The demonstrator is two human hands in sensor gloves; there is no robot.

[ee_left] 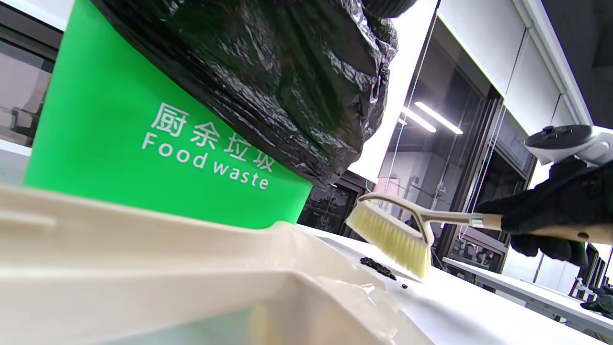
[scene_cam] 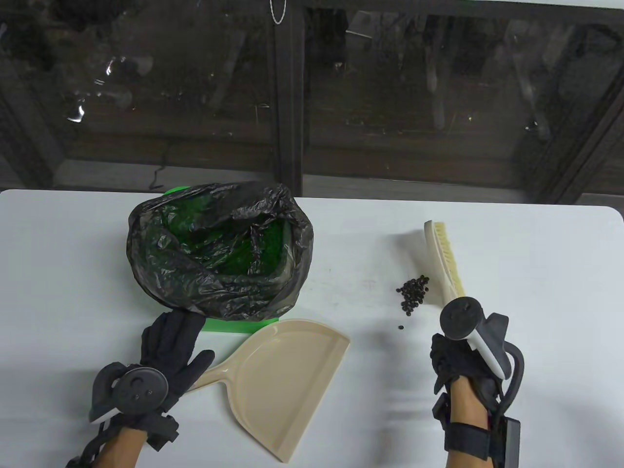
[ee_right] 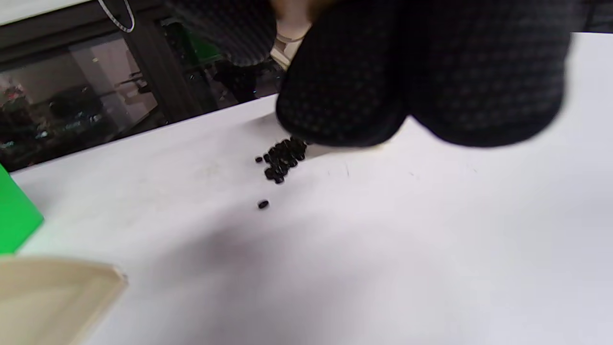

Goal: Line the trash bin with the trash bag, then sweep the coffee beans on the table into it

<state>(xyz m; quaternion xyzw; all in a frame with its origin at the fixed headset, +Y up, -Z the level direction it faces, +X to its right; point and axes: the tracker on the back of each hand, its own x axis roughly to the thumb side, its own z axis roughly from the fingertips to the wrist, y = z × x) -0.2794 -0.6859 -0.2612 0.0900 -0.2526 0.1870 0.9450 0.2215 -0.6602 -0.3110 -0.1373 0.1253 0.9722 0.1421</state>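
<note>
A green food-waste bin stands at the left middle of the table, lined with a black trash bag that hangs over its rim. Just in front lies a beige dustpan. My left hand lies over the dustpan's handle, its straight fingers reaching the bag's lower edge. A small pile of coffee beans sits to the right, with one stray bean nearer me. My right hand grips the handle of a hand brush, whose bristles stand on the table just right of the beans.
The white table ends at a dark glass wall behind. The dustpan's open mouth points toward me, away from the beans. In the left wrist view the bin reads "Food waste".
</note>
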